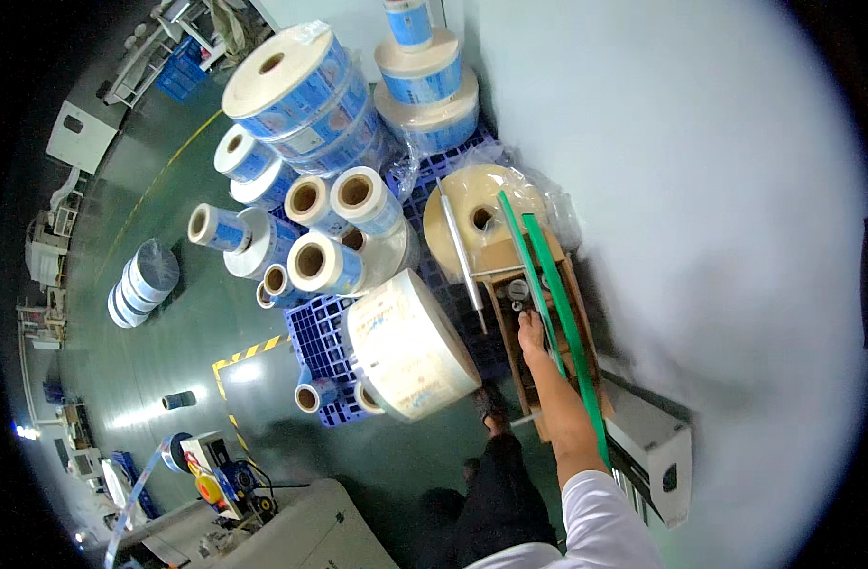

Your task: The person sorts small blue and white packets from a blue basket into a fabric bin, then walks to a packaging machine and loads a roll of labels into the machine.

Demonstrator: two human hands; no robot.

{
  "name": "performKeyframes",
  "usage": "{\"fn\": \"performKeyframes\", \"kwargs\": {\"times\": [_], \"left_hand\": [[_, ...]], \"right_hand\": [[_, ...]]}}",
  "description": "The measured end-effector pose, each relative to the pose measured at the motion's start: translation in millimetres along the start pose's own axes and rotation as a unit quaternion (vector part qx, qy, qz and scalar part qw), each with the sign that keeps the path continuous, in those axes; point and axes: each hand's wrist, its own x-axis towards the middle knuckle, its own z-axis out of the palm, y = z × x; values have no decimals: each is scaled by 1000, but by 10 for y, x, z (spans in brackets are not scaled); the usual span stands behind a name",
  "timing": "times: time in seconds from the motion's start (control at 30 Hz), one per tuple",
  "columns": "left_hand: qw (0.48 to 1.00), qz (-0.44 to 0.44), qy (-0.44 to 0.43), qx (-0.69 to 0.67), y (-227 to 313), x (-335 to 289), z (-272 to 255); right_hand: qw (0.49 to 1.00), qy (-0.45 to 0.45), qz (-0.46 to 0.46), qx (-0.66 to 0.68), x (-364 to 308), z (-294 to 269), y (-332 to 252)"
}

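Observation:
My right hand (531,334) reaches down into a narrow brown box (586,327) that stands by the wall. Its fingers are drawn together beside a small grey round piece; what they hold, if anything, is too small to name. Just beyond the fingertips sits a pale round cylinder (518,289). Two long green strips (559,294) lie lengthwise over the box, close to my forearm. A silver metal rod (461,248) leans at the box's left side. My left hand is out of view.
A large white label roll (410,346) tilts at the near edge of the blue pallet (320,332). Stacked rolls (296,90) and a wide yellowish roll (448,223) stand behind. A white metal case (650,446) is right of my arm; a machine (311,531) stands lower left.

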Motion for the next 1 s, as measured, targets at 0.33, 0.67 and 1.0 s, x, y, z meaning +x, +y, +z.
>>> {"fn": "performKeyframes", "kwargs": {"times": [0.33,0.67,1.0], "left_hand": [[994,-78,36,74,1006,-165,691],[981,-114,5,155,843,-598,645],[973,-117,-24,199,733,-192,619]], "right_hand": [[953,10,-20,-301,1809,687,-87],[962,-73,-114,-239,2055,920,71],[971,-132,-89,-176,2045,769,28]]}}
